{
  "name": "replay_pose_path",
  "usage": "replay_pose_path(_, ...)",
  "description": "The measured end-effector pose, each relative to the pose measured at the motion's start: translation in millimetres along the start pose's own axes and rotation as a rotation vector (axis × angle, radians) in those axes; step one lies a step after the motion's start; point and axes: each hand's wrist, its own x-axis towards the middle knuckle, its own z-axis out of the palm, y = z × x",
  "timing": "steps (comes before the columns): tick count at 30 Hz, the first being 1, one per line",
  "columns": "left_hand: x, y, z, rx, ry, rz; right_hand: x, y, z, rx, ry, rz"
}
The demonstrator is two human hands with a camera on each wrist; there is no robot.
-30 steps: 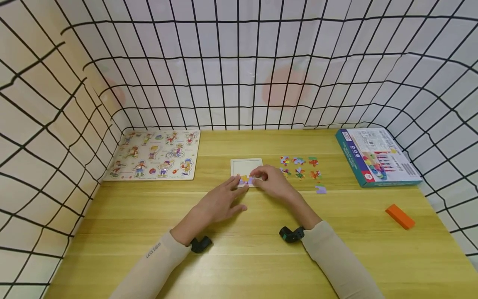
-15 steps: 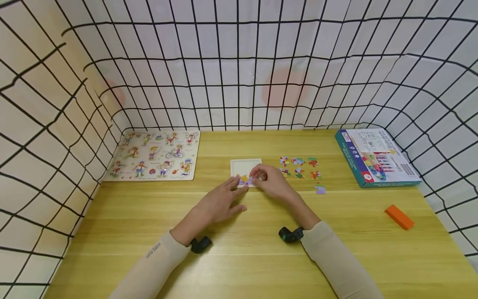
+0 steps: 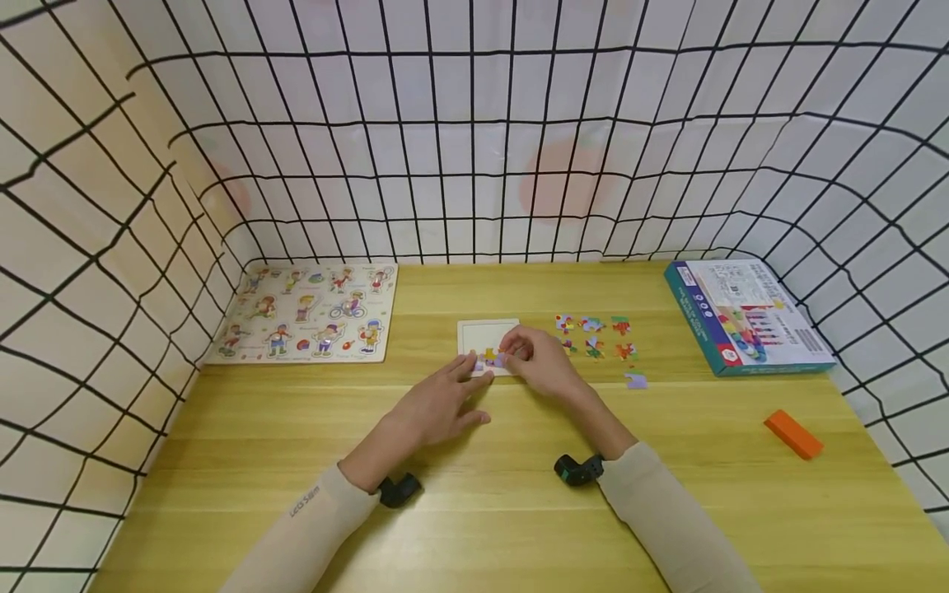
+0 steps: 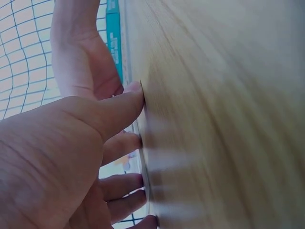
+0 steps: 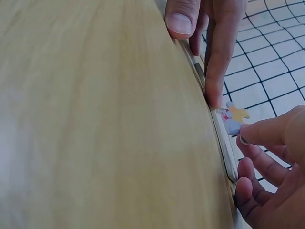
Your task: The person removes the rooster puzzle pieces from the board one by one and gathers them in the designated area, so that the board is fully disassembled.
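A small pale puzzle tray (image 3: 489,331) lies in the middle of the table. My right hand (image 3: 544,360) pinches a yellow and purple jigsaw piece (image 5: 237,115) between thumb and finger, tilted up over the tray's near edge in the right wrist view. My left hand (image 3: 439,401) rests on the tray's near left corner, its fingers loosely extended along the edge. Beside its fingertips, a purple puzzle piece (image 3: 478,366) shows in the tray, partly covered. Right of the tray lie several loose jigsaw pieces (image 3: 594,346), with a single purple piece (image 3: 636,381) nearer me.
A board of pictured children (image 3: 304,315) lies at the back left. At the back right is a boxed set (image 3: 750,317) with a teal edge. An orange block (image 3: 793,434) sits on the right side of the wooden table (image 3: 489,511). Black wire mesh (image 3: 489,148) surrounds the table.
The yellow and purple piece in my right hand has shifted slightly right and tilted, opening a small gap from the purple piece at left. My left hand stays in place.
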Motion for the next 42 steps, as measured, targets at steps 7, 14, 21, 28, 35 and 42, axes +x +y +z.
replay_pose_path(7,3.9,1.3,3.1,-0.011,-0.003,-0.02,-1.6,2.9,-8.6,0.031,0.014,0.025)
replay_pose_path(14,5.3,0.2,4.8,-0.023,0.013,-0.009,-7.7,13.7,-28.6,0.039,0.048,0.05)
replay_pose_path(21,3.0,-0.5,2.7,-0.04,0.015,-0.01,-23.1,23.2,-53.8,0.135,0.044,0.104)
replay_pose_path(28,0.7,-0.4,-0.2,-0.039,0.005,-0.023,-38.7,29.9,-72.4,0.01,0.073,0.108)
replay_pose_path(35,1.3,-1.2,0.2,-0.043,0.001,-0.025,-49.6,43.5,-90.7,-0.068,0.083,0.102)
replay_pose_path(42,0.8,-2.0,0.5,-0.042,0.007,-0.024,-59.3,52.5,-108.7,-0.088,0.076,0.126)
